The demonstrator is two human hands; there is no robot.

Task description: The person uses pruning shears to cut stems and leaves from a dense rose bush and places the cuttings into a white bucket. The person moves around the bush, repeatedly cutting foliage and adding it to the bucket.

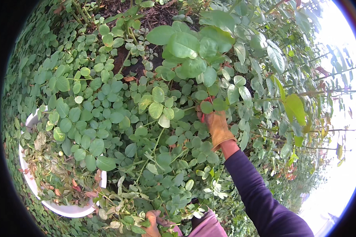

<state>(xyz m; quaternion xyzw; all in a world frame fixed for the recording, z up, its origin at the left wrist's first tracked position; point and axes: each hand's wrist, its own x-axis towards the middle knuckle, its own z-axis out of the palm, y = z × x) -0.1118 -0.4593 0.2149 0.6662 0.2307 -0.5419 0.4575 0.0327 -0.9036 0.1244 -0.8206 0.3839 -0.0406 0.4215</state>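
My right hand (pixel 215 121), in a tan work glove below a dark sleeve, reaches into the rose foliage right of centre. Its fingers are closed around a red-handled tool (pixel 202 116), mostly hidden by leaves, so its kind cannot be told. Low in the picture, my left hand (pixel 152 223), also gloved, is at a bunch of leafy cuttings (pixel 118 216), some of them pale and dry; the fingers appear closed on it. To the left stands a round white tub (pixel 68 211), heaped with cut green and brown leaves (pixel 56 177).
Dense rose bushes (pixel 98 97) surround both hands. Large leaves (pixel 183 44) hang close to the camera at the top. Long stems (pixel 323 91) stick out on the right. Dark soil with dry litter (pixel 157 14) shows at the top.
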